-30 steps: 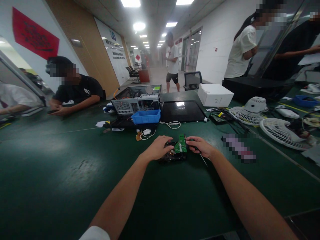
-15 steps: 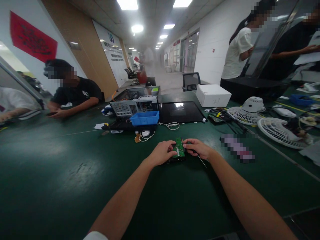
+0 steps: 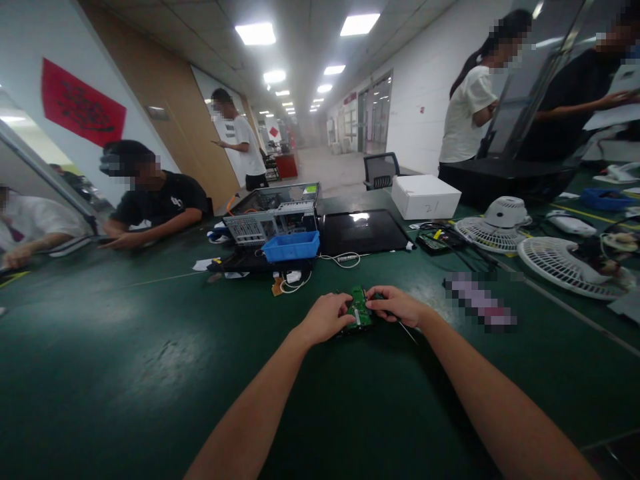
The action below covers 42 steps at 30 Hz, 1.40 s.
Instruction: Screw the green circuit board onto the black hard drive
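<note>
A green circuit board [image 3: 359, 308] sits on a dark base just above the table, between my two hands. My left hand [image 3: 327, 317] grips its left side, the thumb lying over the board's near part and the fingers along the far left. At the board's right edge, my right hand [image 3: 397, 307] has its thumb and index finger pinched together. Tucked in that same hand is a screwdriver [image 3: 409, 333], its thin metal shaft pointing down to the right and its handle mostly hidden by the fingers.
Beyond the hands stand a blue tray [image 3: 291, 247], an opened computer case [image 3: 273, 217] and a dark flat panel [image 3: 365, 230]. A white box [image 3: 426, 197], white fan parts [image 3: 493, 227] and cables lie to the right. Seated people are at the left; others stand farther back.
The view has tilted up slightly, so everything sits a little lower. My right fingers have shifted slightly at the board's right edge. A standing person in the background shows farther left.
</note>
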Tool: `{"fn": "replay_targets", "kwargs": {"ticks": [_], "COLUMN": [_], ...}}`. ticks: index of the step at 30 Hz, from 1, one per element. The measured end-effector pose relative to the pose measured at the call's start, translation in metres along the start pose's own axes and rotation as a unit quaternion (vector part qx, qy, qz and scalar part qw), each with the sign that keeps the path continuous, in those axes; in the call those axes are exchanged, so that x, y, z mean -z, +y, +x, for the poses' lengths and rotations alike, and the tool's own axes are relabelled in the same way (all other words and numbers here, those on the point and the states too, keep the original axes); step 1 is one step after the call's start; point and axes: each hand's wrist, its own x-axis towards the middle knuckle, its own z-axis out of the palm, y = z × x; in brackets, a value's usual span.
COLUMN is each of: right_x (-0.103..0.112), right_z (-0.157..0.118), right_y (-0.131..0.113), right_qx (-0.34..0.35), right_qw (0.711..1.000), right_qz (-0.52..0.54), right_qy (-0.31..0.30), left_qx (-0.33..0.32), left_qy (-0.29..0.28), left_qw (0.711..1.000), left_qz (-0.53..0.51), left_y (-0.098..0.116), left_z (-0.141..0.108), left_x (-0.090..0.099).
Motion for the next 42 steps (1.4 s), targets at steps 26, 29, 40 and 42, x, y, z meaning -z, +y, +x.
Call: {"fn": "replay_targets", "kwargs": {"ticks": [26, 29, 40, 42], "right_x": [-0.004, -0.005, -0.004, -0.004], "right_z": [0.000, -0.001, 0.001, 0.002], "right_y": [-0.002, -0.002, 0.000, 0.001], "right_qx": [0.053, 0.053, 0.052, 0.052], "right_qw": [0.997, 0.997, 0.995, 0.994], "right_qz": [-0.036, -0.033, -0.082, -0.093], "right_qy": [0.035, 0.036, 0.025, 0.028], "left_qx": [-0.008, -0.010, -0.038, -0.037], "left_qy": [0.026, 0.028, 0.050, 0.044], "left_qw": [0.999, 0.999, 0.998, 0.998], "left_qz": [0.031, 0.025, 0.032, 0.030], "left_y": [-0.002, -0.001, -0.009, -0.009], "left_z": [-0.001, -0.002, 0.000, 0.000], "left_x": [-0.002, 0.001, -0.009, -0.009]}}
